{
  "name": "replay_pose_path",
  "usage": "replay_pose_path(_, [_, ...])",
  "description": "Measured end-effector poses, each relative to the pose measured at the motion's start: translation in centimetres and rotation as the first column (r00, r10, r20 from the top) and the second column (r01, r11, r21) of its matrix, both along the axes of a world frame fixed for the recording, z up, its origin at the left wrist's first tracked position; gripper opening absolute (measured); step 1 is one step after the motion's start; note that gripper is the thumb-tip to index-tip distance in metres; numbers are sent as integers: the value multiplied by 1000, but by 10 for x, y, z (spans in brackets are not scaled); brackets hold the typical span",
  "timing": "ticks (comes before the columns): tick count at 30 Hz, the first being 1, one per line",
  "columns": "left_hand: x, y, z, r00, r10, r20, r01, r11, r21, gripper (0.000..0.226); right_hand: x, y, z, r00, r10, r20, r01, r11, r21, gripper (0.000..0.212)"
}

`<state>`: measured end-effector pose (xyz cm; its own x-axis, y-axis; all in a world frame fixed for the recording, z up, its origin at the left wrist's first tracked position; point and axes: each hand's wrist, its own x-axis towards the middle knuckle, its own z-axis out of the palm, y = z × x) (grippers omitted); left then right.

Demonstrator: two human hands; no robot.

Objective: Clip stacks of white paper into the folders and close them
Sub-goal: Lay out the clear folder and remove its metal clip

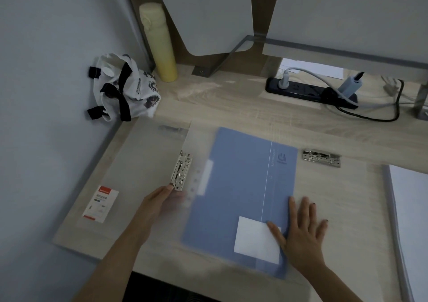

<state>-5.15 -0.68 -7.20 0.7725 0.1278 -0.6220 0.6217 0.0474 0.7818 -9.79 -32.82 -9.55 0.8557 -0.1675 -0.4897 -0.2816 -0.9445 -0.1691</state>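
A blue folder [243, 186] lies closed in the middle of the desk, with a white label [254, 241] near its front corner. My right hand [303, 230] rests flat on that front right corner, fingers spread. A clear, frosted folder [143, 163] lies open to the left, with a metal clip [181, 169] along its spine. My left hand [159, 200] pinches the clear folder's blurred cover just below the clip, thumb on top and fingers dimly visible beneath the sheet, which overlaps the blue folder's left edge. A stack of white paper [410, 209] lies at the right edge.
A loose metal clip [322, 157] lies right of the blue folder. A red-and-white card [100, 205] sits in the clear folder. At the back stand a yellow bottle [159, 44], a printed bag [125, 86] and a power strip [310, 91] with cables.
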Motion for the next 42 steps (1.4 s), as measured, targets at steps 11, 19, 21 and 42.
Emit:
replay_pose_path(11, [61, -17, 24, 1000, -27, 8, 26, 997, 73, 35, -1, 0, -2, 999, -12, 39, 12, 1000, -1, 90])
replay_pose_path(19, [107, -36, 27, 997, -1, 80, -29, 926, 377, 31, 0, -1, -2, 999, -14, 52, 13, 1000, 18, 102])
replay_pose_path(21, [109, -40, 25, 997, -16, 81, -24, 886, 463, 26, -1, -2, -5, 997, -23, 71, 21, 999, 31, 104])
replay_pose_path(42, [94, -270, -50, 359, -931, -62, 324, 62, 944, 52, 40, -77, 2, 935, -226, 275, 182, 967, 176, 66])
